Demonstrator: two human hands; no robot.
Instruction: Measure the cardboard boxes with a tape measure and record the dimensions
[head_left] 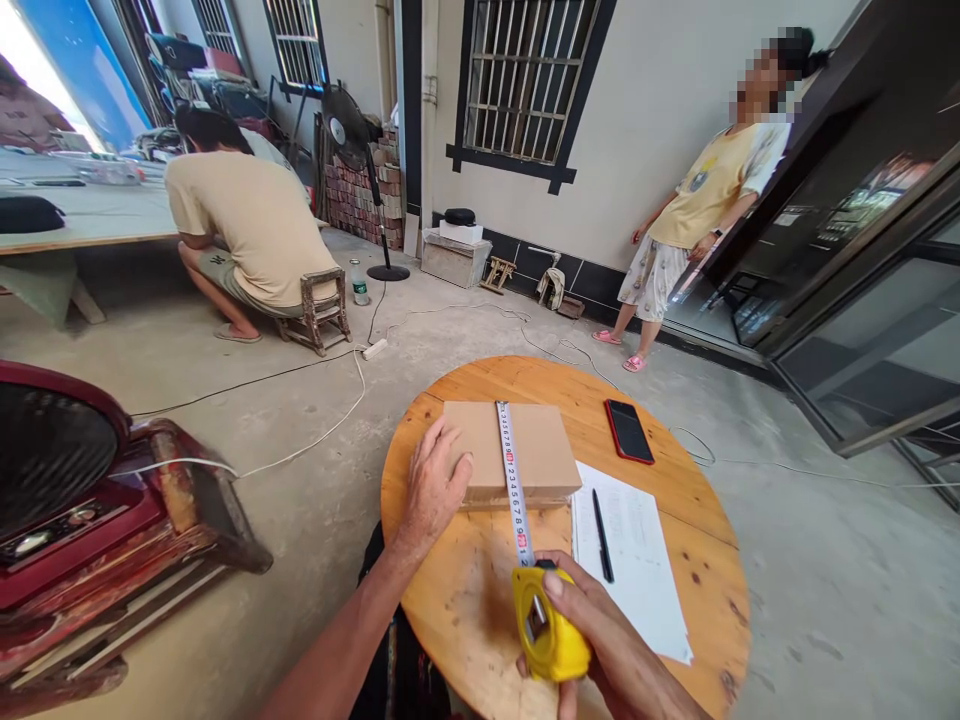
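Tape measure (559, 645) gripped in our right hand (600, 615), we seem to be measuring the box (547, 440) on the table's (465, 590) far half; our left hand (435, 480) lies spread on its left; reading would need steadiness.

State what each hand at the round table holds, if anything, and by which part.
The right hand holds the yellow tape measure by its case; the left hand rests on the left of the brown box, no clear grip.
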